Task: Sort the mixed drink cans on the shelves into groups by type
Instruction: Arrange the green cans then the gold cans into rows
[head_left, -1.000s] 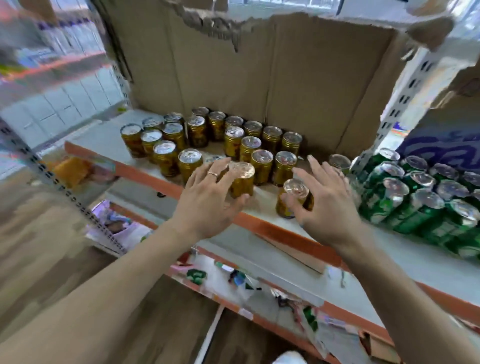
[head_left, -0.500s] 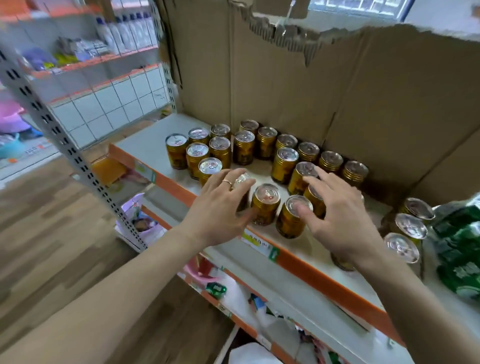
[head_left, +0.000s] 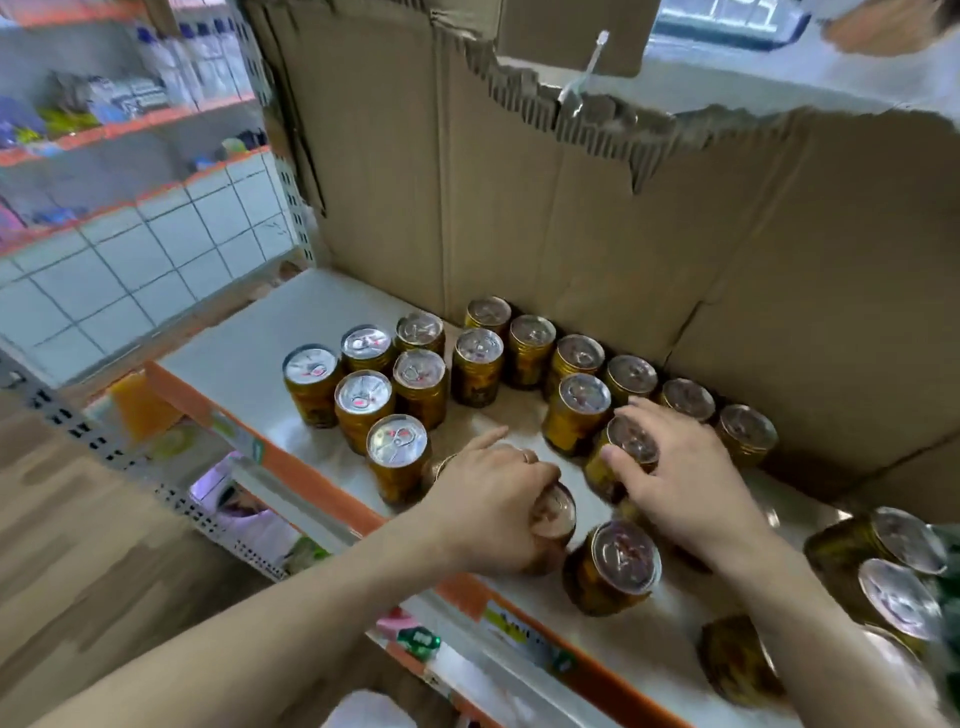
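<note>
a: gold cans (head_left: 421, 384) crowd a white shelf (head_left: 244, 332) against the cardboard backing (head_left: 571, 218); the left hand (head_left: 488, 512) wraps one can in front of it, the right hand (head_left: 675, 483) curls over another's lid.

b: handling?

a: likely rigid, smooth, weighty if full; grip the sides. the shelf looks flat, with an orange lip and room leftward.

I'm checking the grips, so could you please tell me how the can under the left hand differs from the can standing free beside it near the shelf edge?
The left hand wraps the held can, hiding most of it; the free can is untouched and fully visible. The held can sits nearer the main group; the free can stands to its right. Both are gold, upright, with silver tops.
</note>
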